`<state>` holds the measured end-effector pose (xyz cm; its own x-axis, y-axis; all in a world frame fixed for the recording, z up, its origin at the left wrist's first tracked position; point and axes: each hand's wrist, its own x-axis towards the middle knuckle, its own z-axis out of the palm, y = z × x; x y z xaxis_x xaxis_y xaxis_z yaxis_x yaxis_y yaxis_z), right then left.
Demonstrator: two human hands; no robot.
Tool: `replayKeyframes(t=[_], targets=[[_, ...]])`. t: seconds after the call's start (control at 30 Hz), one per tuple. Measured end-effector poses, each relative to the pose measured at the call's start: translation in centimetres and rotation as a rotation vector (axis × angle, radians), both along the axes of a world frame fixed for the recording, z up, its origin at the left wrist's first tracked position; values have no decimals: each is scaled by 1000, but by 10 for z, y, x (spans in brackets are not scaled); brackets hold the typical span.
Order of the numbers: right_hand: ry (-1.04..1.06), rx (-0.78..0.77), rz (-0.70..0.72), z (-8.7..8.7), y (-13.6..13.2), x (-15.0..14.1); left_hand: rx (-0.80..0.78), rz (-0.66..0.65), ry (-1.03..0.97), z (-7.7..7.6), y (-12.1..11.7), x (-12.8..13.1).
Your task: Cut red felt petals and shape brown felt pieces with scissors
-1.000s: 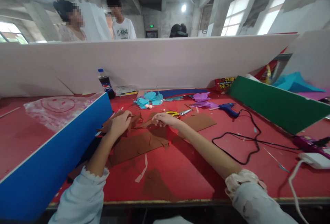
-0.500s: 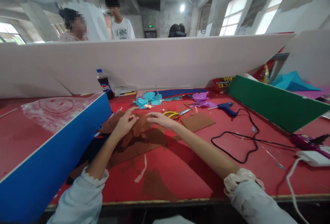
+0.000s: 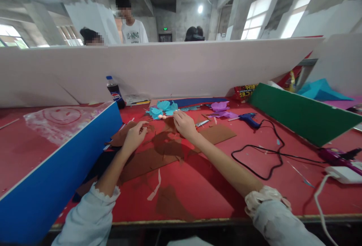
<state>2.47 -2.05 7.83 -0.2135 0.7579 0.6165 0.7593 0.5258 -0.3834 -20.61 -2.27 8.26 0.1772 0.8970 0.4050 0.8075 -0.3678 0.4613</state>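
My right hand (image 3: 185, 126) is over the back middle of the table, fingers bent together. A small brown piece of foam sheet (image 3: 169, 123) shows at its fingertips and seems to be pinched there. My left hand (image 3: 136, 136) hovers nearer the left, fingers loosely curved and apart, holding nothing visible. Under and beside it lies a brown sheet piece (image 3: 120, 134). A larger brown sheet (image 3: 152, 163) lies in front, in shadow. Scissors (image 3: 202, 123) are partly hidden behind my right hand. Blue paper petals (image 3: 163, 106) and small pale beads (image 3: 162, 117) lie just behind.
A blue board (image 3: 68, 166) stands at the left, a green board (image 3: 299, 114) at the right. A blue glue gun (image 3: 249, 120) trails a black cord (image 3: 278, 151). A cola bottle (image 3: 114, 93) stands by the white partition (image 3: 175, 68). People are beyond it.
My right hand has moved right and back, and the brown piece between my hands went with it. My left hand has drawn slightly left. Behind the partition, one person's head has lowered.
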Motion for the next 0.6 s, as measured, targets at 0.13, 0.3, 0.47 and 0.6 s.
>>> replayKeyframes(t=[0.13,0.3,0.47,0.6], targets=[[-72,175,87,-1,2,3,27,72,31,-4,4,-6],[266,46,-88,-6,21,10,27,114,81,-8,8,-12],[542,44,-203,5,27,29,34,129,135,-3,5,-10],[603,99,-237,20,23,39,36,139,166,1,3,-11]])
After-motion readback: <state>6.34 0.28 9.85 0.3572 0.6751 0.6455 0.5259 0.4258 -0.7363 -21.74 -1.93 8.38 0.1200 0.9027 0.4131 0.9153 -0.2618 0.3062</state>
